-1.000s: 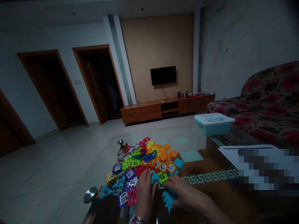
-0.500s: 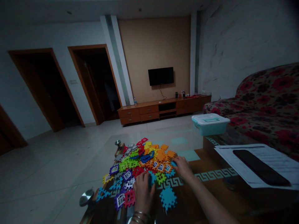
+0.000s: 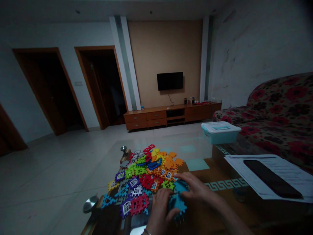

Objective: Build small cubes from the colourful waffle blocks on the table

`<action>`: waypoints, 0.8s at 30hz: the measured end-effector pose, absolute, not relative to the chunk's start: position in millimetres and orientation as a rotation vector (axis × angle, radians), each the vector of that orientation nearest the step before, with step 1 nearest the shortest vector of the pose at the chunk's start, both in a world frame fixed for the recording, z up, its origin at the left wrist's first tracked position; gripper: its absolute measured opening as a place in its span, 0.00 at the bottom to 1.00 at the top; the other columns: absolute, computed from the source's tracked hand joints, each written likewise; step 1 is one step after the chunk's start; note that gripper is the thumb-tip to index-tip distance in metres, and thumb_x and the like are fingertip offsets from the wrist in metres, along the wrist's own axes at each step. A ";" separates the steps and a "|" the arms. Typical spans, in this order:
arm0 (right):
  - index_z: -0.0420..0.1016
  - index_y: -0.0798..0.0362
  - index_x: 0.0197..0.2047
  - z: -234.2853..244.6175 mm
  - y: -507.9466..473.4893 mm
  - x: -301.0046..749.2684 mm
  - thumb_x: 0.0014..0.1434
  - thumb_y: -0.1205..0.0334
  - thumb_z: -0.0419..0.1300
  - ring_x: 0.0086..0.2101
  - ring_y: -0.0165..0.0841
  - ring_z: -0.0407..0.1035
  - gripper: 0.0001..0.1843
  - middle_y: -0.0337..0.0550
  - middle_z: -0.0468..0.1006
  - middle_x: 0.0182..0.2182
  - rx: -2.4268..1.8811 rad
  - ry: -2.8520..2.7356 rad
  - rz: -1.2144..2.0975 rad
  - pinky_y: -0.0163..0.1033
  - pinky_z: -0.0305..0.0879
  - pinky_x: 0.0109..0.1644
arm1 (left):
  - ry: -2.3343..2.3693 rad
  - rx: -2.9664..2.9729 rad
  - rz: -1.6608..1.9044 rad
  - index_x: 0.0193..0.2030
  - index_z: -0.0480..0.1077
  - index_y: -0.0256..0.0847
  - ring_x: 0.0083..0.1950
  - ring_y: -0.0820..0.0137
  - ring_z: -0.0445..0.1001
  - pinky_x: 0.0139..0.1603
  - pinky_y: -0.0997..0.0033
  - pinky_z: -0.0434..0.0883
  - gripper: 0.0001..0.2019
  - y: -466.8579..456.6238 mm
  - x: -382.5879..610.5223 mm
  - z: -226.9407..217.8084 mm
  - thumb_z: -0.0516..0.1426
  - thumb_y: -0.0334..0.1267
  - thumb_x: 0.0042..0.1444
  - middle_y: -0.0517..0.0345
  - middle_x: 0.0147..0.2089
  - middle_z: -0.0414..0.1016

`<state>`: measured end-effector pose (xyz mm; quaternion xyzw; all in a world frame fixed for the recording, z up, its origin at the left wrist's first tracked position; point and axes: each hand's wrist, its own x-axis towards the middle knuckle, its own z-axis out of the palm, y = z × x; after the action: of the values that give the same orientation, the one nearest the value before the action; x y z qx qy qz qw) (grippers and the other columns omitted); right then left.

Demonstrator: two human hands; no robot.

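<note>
My right hand (image 3: pixel 194 187) pinches a blue interlocking plastic tile (image 3: pixel 181 186) between thumb and fingers, just right of the pile. My left hand (image 3: pixel 162 207) is curled around the left edge of another blue interlocking tile (image 3: pixel 179 204), closer to me; its fingers partly cover that edge. The two blue tiles lie close together, and I cannot tell whether they are joined. Beyond my hands spreads a heap of notched tiles, among them a green tile (image 3: pixel 168 185), a red tile (image 3: pixel 146 180) and orange tiles (image 3: pixel 170 162). Near my left hand lies a pink-red window tile (image 3: pixel 139 204).
The glass-topped table (image 3: pixel 210 209) has metal fittings (image 3: pixel 90 204) along its left edge. At right, a dark phone (image 3: pixel 272 178) rests on papers (image 3: pixel 234 160). A lidded teal box (image 3: pixel 221 133) stands behind, near the flowered sofa (image 3: pixel 281 117).
My hands have come closer together. The right hand has moved slightly nearer with a blue tile, while my left hand has shifted right and toward me, to the nearer blue tile.
</note>
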<state>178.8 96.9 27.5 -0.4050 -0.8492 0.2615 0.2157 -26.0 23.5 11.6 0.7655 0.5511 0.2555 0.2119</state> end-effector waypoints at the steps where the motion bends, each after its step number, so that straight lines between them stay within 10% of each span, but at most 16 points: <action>1: 0.63 0.49 0.62 29.8 91.6 177.6 0.45 0.70 0.59 0.56 0.39 0.61 0.38 0.47 0.69 0.56 -1.046 -2.379 0.785 0.43 0.55 0.61 | 1.606 2.093 0.775 0.51 0.67 0.46 0.56 0.60 0.68 0.57 0.57 0.63 0.16 24.7 -30.1 12.0 0.55 0.45 0.58 0.51 0.53 0.72; 9: 0.65 0.49 0.61 28.7 86.3 166.2 0.42 0.70 0.67 0.58 0.39 0.60 0.41 0.46 0.68 0.59 -1.000 -2.449 0.952 0.41 0.53 0.62 | 2.279 2.001 0.464 0.45 0.70 0.43 0.55 0.61 0.68 0.53 0.59 0.62 0.13 37.5 -69.3 10.1 0.49 0.32 0.56 0.52 0.49 0.73; 16: 0.76 0.56 0.46 2.1 114.3 174.4 0.50 0.71 0.59 0.51 0.41 0.65 0.17 0.52 0.74 0.47 -1.625 -2.253 0.594 0.39 0.58 0.54 | 2.502 1.926 0.145 0.53 0.68 0.44 0.59 0.59 0.63 0.56 0.52 0.58 0.19 45.1 -83.2 10.0 0.51 0.30 0.54 0.48 0.57 0.68; 24: 0.68 0.47 0.58 -4.2 133.1 148.9 0.44 0.62 0.68 0.55 0.44 0.59 0.36 0.47 0.68 0.55 -1.635 -2.292 0.588 0.43 0.55 0.56 | 2.402 2.048 0.041 0.63 0.59 0.48 0.68 0.61 0.55 0.64 0.47 0.51 0.29 52.2 -79.8 6.0 0.49 0.26 0.54 0.52 0.67 0.60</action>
<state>148.9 133.1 -4.2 -0.5635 -0.7898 0.2027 0.1324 -79.8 52.2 6.0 0.6488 0.7608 0.0130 -0.0078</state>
